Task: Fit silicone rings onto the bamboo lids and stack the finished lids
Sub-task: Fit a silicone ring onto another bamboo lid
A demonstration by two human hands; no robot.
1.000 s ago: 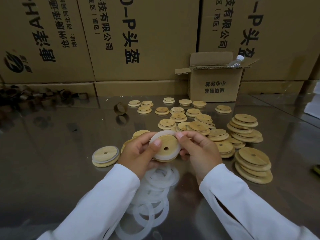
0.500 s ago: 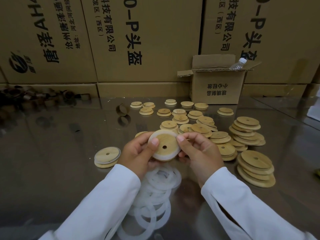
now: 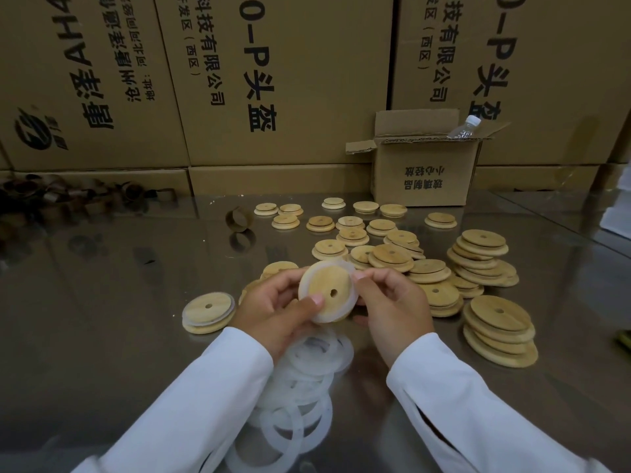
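A lid [image 3: 329,290] wearing a white ring [image 3: 324,317] is being held over the table [image 3: 119,319]
Its rim is being gripped by the left hand [image 3: 273,312] and pinched by the right hand [image 3: 392,303], above the loose rings [image 3: 300,387]

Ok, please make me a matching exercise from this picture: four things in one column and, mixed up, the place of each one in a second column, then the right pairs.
Things
1. plastic bottle
2. loose silicone rings
3. lid with ring already on
4. bamboo lid being fitted

Places
A. gripped between the left hand and the right hand
B. lying on the shiny table, left of both hands
C. sticking out of the small open carton
D. heaped on the table below the hands, nearest the person

Pairs: 1-C, 2-D, 3-B, 4-A
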